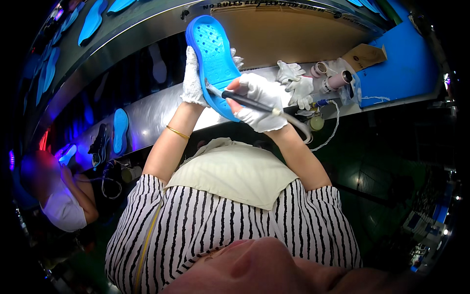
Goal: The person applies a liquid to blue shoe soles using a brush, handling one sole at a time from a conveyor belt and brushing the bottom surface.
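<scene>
A bright blue shoe sole (218, 59) is held up over the bench, its hollow inner side showing and small holes at its far end. My left hand (193, 81), in a white knit glove, grips it by the left edge, with fingertips showing past the right edge. My right hand (264, 98), in a white glove with bare thumb and fingertips, is closed on a dark-handled brush (248, 102). A pale hose runs from the handle's back end. The bristles touch the sole's inner side near its left rim.
White gloves (295, 82), two pinkish bottles (339, 80) and a brown card piece (364, 56) lie right on the metal bench (147, 115). Another blue sole (120, 131) and a dark shoe (99, 145) are left. A co-worker (68, 196) sits beyond. Soles line the rack (93, 22).
</scene>
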`<act>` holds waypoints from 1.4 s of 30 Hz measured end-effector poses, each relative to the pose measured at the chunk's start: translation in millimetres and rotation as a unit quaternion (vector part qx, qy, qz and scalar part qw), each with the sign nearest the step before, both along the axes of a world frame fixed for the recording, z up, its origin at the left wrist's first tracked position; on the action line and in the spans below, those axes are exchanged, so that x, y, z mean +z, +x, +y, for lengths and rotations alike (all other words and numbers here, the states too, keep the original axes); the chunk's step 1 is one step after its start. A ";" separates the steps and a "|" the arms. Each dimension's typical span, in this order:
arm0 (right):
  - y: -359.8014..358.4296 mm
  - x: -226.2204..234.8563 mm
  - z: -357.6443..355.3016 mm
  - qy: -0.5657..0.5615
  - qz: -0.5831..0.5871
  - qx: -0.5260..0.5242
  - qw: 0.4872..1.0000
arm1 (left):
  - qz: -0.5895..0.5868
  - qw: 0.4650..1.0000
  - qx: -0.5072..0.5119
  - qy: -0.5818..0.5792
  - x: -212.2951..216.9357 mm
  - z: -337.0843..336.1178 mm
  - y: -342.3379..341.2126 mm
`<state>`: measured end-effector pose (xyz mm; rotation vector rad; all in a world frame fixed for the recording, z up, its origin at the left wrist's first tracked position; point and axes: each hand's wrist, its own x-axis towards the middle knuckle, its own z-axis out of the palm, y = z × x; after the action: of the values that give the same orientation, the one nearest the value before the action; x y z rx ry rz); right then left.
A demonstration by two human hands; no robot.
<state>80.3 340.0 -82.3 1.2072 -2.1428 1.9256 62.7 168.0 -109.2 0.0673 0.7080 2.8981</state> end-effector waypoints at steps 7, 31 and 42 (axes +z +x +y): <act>-21.9 15.0 12.5 -0.091 -0.136 -0.038 0.986 | 0.048 0.997 -0.031 0.057 19.7 7.6 21.7; -10.7 0.6 4.0 -0.147 -0.163 0.058 0.974 | 0.131 0.991 0.007 0.034 32.9 1.9 0.1; -18.3 9.8 11.9 -0.047 -0.075 0.061 0.994 | 0.123 0.989 -0.083 0.027 34.2 -18.7 -13.3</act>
<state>62.1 351.9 -72.6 1.2418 -2.0623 2.2078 49.5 149.3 -75.0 0.4755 0.6269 2.7754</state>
